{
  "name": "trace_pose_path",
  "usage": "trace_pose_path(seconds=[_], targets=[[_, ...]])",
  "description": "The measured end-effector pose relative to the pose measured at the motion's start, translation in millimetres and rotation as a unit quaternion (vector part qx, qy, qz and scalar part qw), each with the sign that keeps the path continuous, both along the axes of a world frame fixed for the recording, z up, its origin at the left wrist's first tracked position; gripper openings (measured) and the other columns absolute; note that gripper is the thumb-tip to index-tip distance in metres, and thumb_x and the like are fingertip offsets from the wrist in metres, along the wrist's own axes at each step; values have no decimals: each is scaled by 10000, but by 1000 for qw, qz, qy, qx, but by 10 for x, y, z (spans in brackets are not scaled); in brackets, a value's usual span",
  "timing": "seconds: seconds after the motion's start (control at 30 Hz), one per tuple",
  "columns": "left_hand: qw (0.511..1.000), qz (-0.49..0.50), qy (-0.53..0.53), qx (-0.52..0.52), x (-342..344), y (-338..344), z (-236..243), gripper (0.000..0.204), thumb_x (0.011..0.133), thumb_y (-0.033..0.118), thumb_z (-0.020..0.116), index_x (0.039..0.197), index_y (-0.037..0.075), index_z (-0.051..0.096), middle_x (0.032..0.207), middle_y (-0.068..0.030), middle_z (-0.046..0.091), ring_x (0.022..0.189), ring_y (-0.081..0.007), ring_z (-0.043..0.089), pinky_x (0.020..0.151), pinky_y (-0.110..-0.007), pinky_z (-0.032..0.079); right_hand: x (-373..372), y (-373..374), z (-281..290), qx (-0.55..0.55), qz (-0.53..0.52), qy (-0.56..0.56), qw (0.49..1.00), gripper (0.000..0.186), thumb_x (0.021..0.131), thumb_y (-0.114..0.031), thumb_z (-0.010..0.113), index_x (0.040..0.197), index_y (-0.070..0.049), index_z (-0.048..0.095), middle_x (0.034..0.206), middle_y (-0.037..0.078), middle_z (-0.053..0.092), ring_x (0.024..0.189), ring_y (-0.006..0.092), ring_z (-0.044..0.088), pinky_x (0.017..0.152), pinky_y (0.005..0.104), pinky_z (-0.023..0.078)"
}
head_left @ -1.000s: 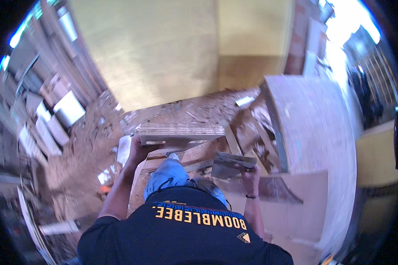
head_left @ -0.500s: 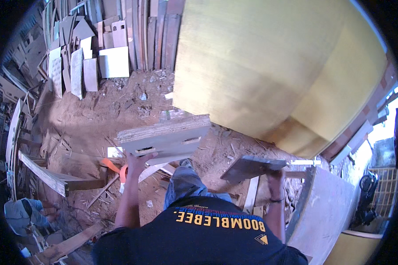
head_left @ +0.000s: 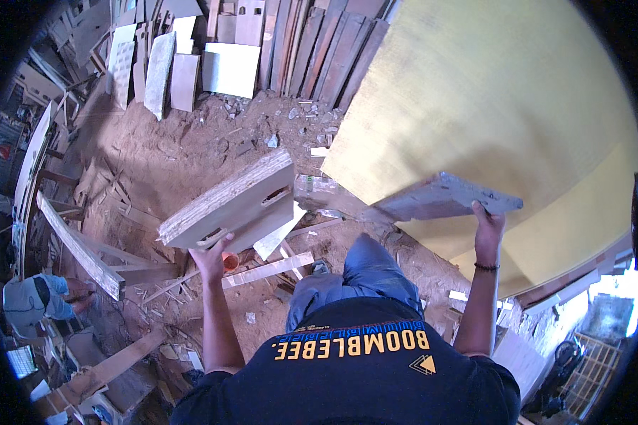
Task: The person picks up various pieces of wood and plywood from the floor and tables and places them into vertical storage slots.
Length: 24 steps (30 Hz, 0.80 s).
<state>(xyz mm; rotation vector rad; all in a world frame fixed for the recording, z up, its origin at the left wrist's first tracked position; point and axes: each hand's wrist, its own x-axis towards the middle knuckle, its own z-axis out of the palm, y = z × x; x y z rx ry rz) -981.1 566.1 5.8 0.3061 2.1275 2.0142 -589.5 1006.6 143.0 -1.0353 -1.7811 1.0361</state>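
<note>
Head view, looking down past the person's dark shirt. Entries run left to right.

At 9 o'clock, far left edge: another person in a light blue top (head_left: 30, 301), crouched low, well apart from the work.

At 8–9 o'clock: long pale timber beam (head_left: 78, 244) lying diagonally on the reddish sawdust-covered floor (head_left: 191, 152), with loose offcuts around it.

Left hand (head_left: 213, 256): raised, fingers closed on the lower edge of a thick stack of pale plywood boards with slot cut-outs (head_left: 230, 202). The stack sits directly above the hand, toward 11 o'clock from it, tilted with its right end higher.

Below the stack, at 6 o'clock from it: a pale wooden strip (head_left: 266, 270) on the floor, and a small orange object (head_left: 230, 261) just beside the left hand; its kind cannot be told.

At 12 o'clock: row of brown and white planks and panels leaning upright (head_left: 262, 49) along the far side.

Centre, low: blue-trousered knee (head_left: 365, 265).

Right hand (head_left: 488, 228): raised, clamped on the near edge of a flat grey weathered board (head_left: 443, 197), which extends toward 10 o'clock from the hand. A dark band shows on that wrist.

The two hands are well apart, each holding its own load.

Behind the grey board, filling 1–3 o'clock: a large yellow sheet panel (head_left: 489, 99), close behind the right-hand load.
</note>
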Motion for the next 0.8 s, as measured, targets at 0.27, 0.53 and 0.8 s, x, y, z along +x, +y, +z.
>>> trace_pose_path(seconds=[0.27, 0.53, 0.8], targets=[[998, 59, -10, 21, -827, 388, -20, 428, 666, -19, 823, 1035, -10, 606, 967, -72, 662, 854, -157, 645, 779, -295, 533, -1752, 967, -217, -54, 64, 30, 996, 255, 844, -116, 749, 1059, 1, 680, 1006, 23, 689, 917, 109, 608, 850, 285, 478], [998, 50, 22, -24, -2145, 1637, 64, 306, 751, -11, 727, 1037, -64, 630, 946, -117, 680, 833, -176, 666, 770, -318, 553, -3473, 1995, -1067, -114, 174, 45, 977, 258, 834, -120, 762, 1033, 19, 674, 1000, 48, 705, 895, 113, 634, 819, 279, 502], [997, 47, 43, -32, -3408, 2639, 589, 244, 741, -33, 720, 972, -72, 652, 896, -123, 687, 813, -177, 668, 751, -312, 562, -4806, 2703, -1179, -144, 149, 17, 978, 237, 829, -131, 756, 1002, 15, 687, 974, 70, 722, 882, 132, 652, 806, 298, 515]])
